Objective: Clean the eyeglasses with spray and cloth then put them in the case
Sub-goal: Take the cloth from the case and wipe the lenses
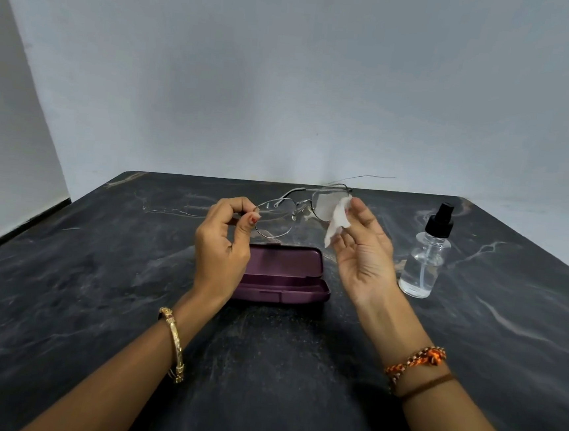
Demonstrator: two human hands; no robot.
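**Wiping under way, case waiting open**

Nearest the person, the dark surface [263,368] is lying bare between the two forearms, giving plenty of room to lower things. Just beyond, the case [284,277] is sitting open and empty, its lid tipped back, right under the hands.

Above it, the left hand [222,244] is pinching the rim of one lens of the glasses [297,206], its grip closed tight on the frame. The right hand [362,249] is pressing the cloth [336,220] against the other lens, thumb and fingers loosely curled, holding only the cloth. The glasses are hanging in the air, temples unfolded and pointing away towards the wall.

The bottle [425,258] is standing upright to the right, near the right wrist, apart from the case.

Spraying looks done; wiping is going on. Folding the temples and laying the glasses in the case are still left. The surface's far edge is lying just behind the glasses.
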